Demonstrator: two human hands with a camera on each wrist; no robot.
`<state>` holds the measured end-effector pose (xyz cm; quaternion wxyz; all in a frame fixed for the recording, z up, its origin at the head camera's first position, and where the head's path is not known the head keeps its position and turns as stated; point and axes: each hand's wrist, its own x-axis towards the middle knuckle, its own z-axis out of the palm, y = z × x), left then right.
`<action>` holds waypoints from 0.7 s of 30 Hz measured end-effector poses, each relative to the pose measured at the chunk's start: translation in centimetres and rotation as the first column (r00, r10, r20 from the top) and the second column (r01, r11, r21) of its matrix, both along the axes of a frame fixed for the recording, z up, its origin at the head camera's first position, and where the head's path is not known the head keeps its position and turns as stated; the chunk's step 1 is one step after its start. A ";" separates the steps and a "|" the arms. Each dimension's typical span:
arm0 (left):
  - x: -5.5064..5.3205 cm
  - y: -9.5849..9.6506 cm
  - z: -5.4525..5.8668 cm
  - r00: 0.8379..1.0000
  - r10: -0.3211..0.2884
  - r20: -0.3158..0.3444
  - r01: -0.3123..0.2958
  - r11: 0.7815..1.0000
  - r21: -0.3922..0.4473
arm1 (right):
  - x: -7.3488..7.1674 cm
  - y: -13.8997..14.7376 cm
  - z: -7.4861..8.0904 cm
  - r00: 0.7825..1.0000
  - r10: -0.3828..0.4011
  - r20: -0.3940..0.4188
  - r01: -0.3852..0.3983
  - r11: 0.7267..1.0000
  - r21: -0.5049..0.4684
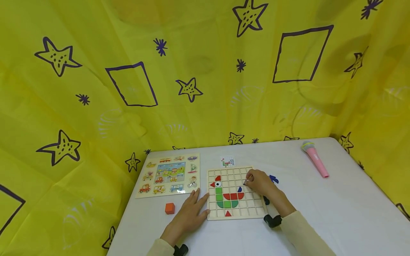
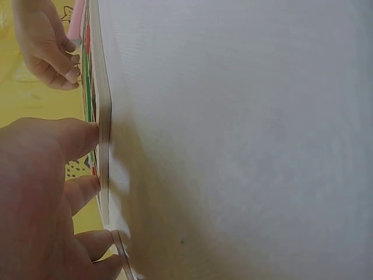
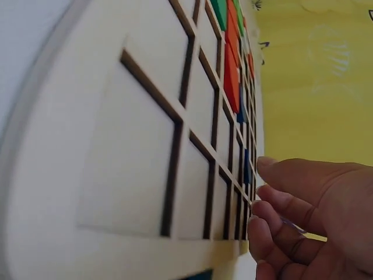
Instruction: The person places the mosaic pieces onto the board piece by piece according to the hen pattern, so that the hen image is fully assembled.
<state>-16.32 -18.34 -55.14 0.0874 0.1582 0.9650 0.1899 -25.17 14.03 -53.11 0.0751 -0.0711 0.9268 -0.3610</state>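
Observation:
A wooden grid board (image 1: 256,212) carries red, green and blue pieces laid out like a bird, with a red triangle (image 1: 228,213) in its bottom row. My left hand (image 1: 191,213) lies with fingers spread beside the board; its thumb and a finger touch the left edge (image 2: 105,146). Over the board's right part, my right hand (image 1: 260,183) has its fingertips bent together at a small dark blue piece (image 3: 246,166), partly hidden by them in the head view. Another blue piece (image 1: 239,189) sits just left of those fingertips, above the red row (image 1: 234,196).
A picture puzzle board (image 1: 150,193) with vehicles lies at left, an orange-red cube (image 1: 170,208) in front of it. Behind the grid board is a small pattern card (image 1: 227,161). Blue pieces (image 1: 273,179) lie beyond the right hand; a pink toy microphone (image 1: 316,160) lies farther right.

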 end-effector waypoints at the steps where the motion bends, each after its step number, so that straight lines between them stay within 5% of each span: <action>1: 0.0 0.0 0.0 1.000 0.000 0.000 0.000 1.000 -0.001 | 0.0 0.3 0.0 1.000 -0.006 0.007 0.006 1.000 -0.007; 15: 0.2 0.1 0.4 1.000 -0.021 -0.018 0.021 0.999 0.026 | -0.1 6.8 1.3 0.998 -0.067 -0.022 0.068 0.996 0.060; 21: 0.1 0.1 0.3 1.000 -0.013 -0.003 0.013 1.000 0.016 | 0.6 9.0 0.8 0.996 -0.067 0.057 0.058 0.988 0.144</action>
